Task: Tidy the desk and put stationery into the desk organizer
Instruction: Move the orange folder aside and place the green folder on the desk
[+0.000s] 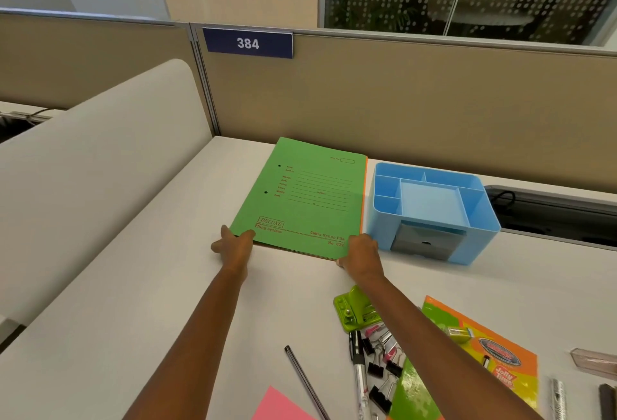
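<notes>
Gripping green file [307,192] at near corners with left hand [233,247] and right hand [360,252]. Resting on worktop [133,286], just beside blue organizer [477,219]

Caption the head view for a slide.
The left hand and right hand grip the near corners of a green file beside the blue organizer; clips and a punch lie nearer.
</notes>
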